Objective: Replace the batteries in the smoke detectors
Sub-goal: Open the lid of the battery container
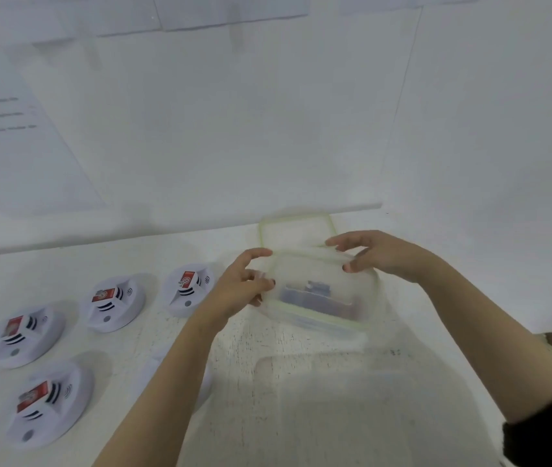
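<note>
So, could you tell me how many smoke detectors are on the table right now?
4. A row of three: far-left detector, middle detector, and a detector beside the left hand. The fourth detector lies nearest, bottom left. The left forearm may hide another.

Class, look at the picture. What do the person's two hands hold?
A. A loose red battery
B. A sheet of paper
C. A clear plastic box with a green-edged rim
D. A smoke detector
C: the left hand and the right hand grip opposite sides of the clear plastic box, while the smoke detectors lie untouched on the table to its left.
</note>
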`<move>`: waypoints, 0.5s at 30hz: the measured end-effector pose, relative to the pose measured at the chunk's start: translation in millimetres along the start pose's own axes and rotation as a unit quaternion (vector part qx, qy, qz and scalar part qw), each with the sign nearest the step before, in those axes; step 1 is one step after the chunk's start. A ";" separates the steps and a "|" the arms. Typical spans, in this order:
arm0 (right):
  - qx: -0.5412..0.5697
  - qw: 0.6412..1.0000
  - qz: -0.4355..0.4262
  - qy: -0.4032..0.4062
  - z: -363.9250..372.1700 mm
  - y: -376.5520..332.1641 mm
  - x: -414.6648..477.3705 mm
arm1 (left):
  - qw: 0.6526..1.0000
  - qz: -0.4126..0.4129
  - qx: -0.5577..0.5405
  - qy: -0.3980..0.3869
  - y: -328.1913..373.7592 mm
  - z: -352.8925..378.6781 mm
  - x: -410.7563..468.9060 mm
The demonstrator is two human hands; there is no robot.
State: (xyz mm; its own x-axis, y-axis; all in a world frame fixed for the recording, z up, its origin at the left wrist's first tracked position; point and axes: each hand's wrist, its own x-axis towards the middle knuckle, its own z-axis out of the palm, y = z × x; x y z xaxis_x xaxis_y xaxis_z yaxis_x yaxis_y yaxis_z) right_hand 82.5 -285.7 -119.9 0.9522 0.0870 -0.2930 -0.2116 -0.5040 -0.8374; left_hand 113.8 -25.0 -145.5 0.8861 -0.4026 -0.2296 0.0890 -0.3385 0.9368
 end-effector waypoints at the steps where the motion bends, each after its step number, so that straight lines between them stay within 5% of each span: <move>1: -0.009 1.000 -0.001 0.021 0.8 0.0 1.6 | 1.000 0.000 0.004 -0.005 -1.2 -0.4 -5.3; 7: -0.073 0.987 0.010 0.140 20.5 15.8 -11.9 | 1.000 0.000 0.015 0.020 -11.7 4.4 -38.0; 11: -0.016 0.985 0.016 0.168 22.8 24.1 -32.3 | 0.996 0.029 0.022 0.079 -16.8 3.9 -43.8; 15: 0.082 0.984 -0.017 0.156 16.7 27.3 -59.3 | 0.988 0.072 -0.097 0.096 -19.0 -4.1 -48.7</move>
State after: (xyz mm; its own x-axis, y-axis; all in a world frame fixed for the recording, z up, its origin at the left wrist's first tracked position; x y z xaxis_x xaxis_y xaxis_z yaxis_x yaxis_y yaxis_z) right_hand 16.6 -290.2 -133.2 0.9752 -0.1800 -0.1292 -0.1871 -0.3572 -0.9151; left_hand 70.9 4.5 -151.0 0.9642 -0.2598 -0.0537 0.0249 -0.1127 0.9933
